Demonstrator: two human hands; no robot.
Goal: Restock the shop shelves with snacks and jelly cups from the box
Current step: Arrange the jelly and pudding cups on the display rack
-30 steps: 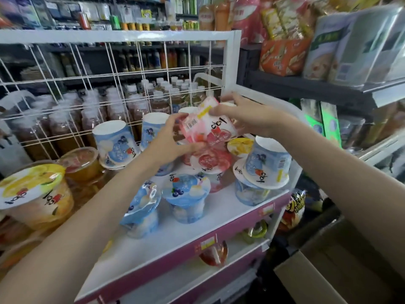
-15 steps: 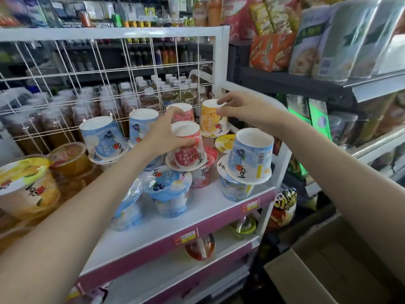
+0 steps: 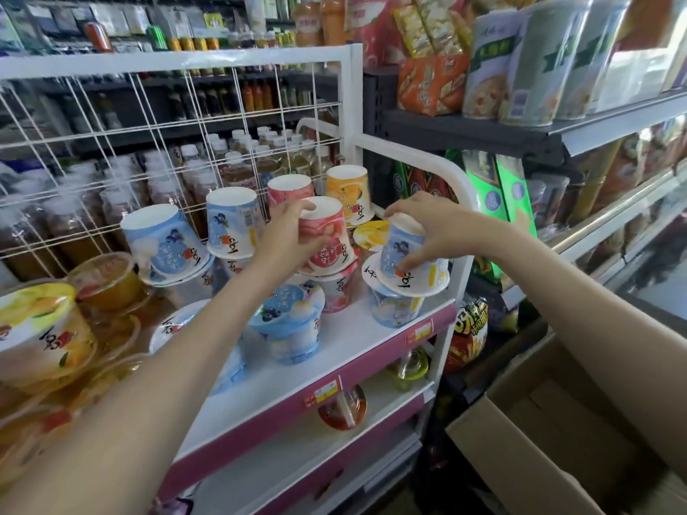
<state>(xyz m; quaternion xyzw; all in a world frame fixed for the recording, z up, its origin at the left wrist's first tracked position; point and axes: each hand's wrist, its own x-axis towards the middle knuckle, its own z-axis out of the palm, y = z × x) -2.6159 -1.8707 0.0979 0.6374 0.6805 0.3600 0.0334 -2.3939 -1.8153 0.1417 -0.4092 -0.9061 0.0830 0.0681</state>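
Note:
Jelly cups stand in two layers on a white shelf with a pink front edge. My left hand grips an upturned red cup stacked on another red cup in the middle. My right hand grips an upturned blue cup stacked on a blue cup at the shelf's right end. Behind them stand an upturned pink cup and an orange cup. Two more upturned blue cups sit to the left. The open cardboard box is at the lower right.
A white wire grid backs the shelf, with bottled drinks behind it. Large yellow jelly tubs crowd the left. A dark shelf with snack bags and wrapped rolls hangs on the right. Lower rack shelves hold a few cups.
My right hand left the orange cup at the back and came down onto the upturned blue cup at the right end. My left hand stays on the red cup, now set upside down.

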